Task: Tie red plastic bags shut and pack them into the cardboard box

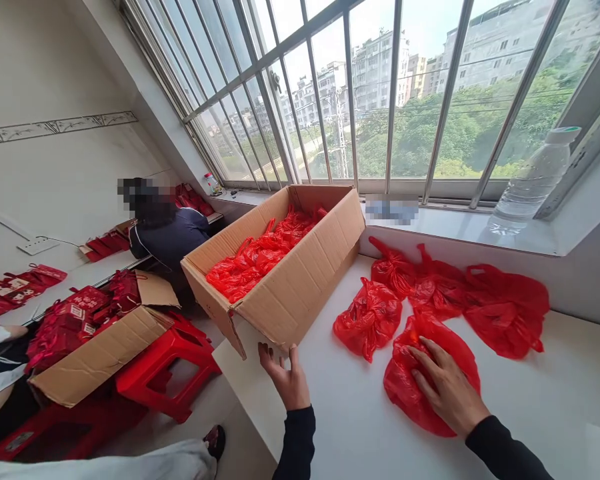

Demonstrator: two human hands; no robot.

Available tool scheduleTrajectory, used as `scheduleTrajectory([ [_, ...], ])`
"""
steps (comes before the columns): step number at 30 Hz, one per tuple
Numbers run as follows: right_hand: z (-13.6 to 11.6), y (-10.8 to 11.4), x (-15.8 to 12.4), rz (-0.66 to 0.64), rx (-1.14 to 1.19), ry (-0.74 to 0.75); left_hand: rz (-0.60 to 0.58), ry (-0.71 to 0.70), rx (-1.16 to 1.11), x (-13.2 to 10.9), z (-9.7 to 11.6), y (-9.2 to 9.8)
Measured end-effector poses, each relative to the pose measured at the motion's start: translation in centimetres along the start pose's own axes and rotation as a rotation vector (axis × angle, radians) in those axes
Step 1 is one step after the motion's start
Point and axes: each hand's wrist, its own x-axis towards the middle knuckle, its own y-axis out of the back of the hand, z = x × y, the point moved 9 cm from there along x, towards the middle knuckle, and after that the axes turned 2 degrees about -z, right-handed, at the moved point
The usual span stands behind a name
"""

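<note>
An open cardboard box (300, 280) full of red plastic bags stands on the white table (360, 427) below the window. My left hand (286, 377) touches the box's near corner, fingers stretched up against it. My right hand (447, 387) lies flat, fingers spread, on a red plastic bag (410, 393) on the table. Several more red bags (500, 307) lie between that bag and the wall, one (369, 319) right beside the box.
A clear water bottle (535, 180) stands on the window sill at right. To the left, another cardboard box (100, 353) of red items rests on red stools (170, 367). A person in dark clothes (167, 230) sits beyond it. More red items lie on the far table (10, 287).
</note>
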Motion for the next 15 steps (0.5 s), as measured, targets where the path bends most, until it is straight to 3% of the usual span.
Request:
scheduleTrajectory([
  [3,0.2,-0.3,-0.2,0.013,0.008,-0.003,0.03,0.043,-0.072,1.1,1.0,1.2],
  [7,0.5,-0.8,-0.4,0.033,0.017,0.0,-0.029,-0.001,-0.121,2.3,5.6,1.6],
  [12,0.5,-1.0,-0.6,0.069,0.018,0.007,-0.23,-0.03,-0.07,-1.2,12.5,1.2],
  [15,0.5,-1.0,-0.6,0.074,0.018,0.022,-0.082,-0.239,-0.023,0.0,16.9,3.7],
])
